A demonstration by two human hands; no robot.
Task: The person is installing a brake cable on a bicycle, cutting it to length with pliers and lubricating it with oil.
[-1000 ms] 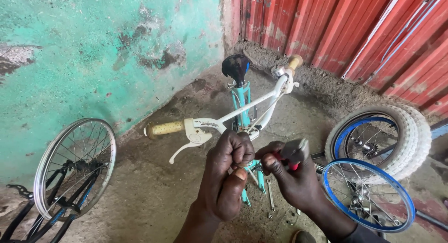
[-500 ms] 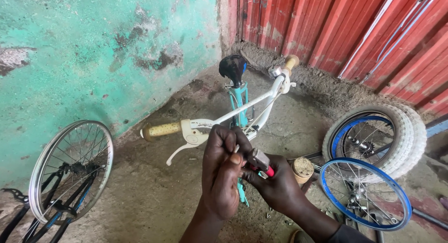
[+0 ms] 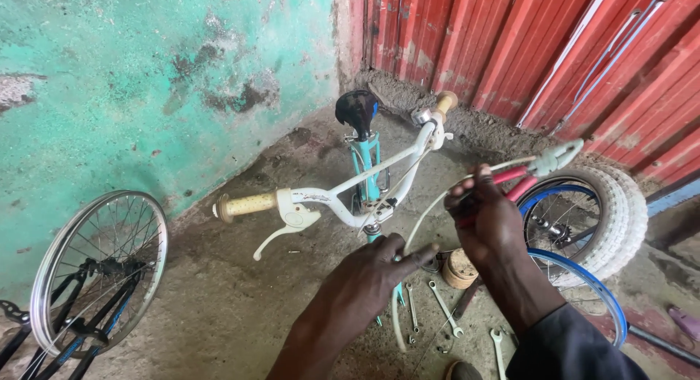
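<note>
Bare concrete floor [image 3: 219, 307], dusty, bounded by a flaking green wall [image 3: 146, 81] and a red corrugated metal sheet [image 3: 510, 37]. Item one: small teal bicycle frame [image 3: 367, 161] standing in front of me, black saddle [image 3: 357, 110] at the far end, white handlebar [image 3: 350, 190] across it with yellowish grips and a white brake lever hanging down. Item two: my left hand [image 3: 372, 274], fingers closed around a white cable housing [image 3: 419, 230] just beside the frame. Item three: my right hand [image 3: 488, 219], raised, clenched on red-handled pliers [image 3: 514, 179]; the cable arcs up to it, with a pale green brake lever [image 3: 554, 159] at the end. Item four: spanners [image 3: 445, 307] scattered on the floor below my hands, beside a small round tin [image 3: 459, 269]. Item five: white-tyred wheel [image 3: 590, 212] and blue rim [image 3: 583, 292] at right. Item six: spoked wheel [image 3: 95, 270] at left.
</note>
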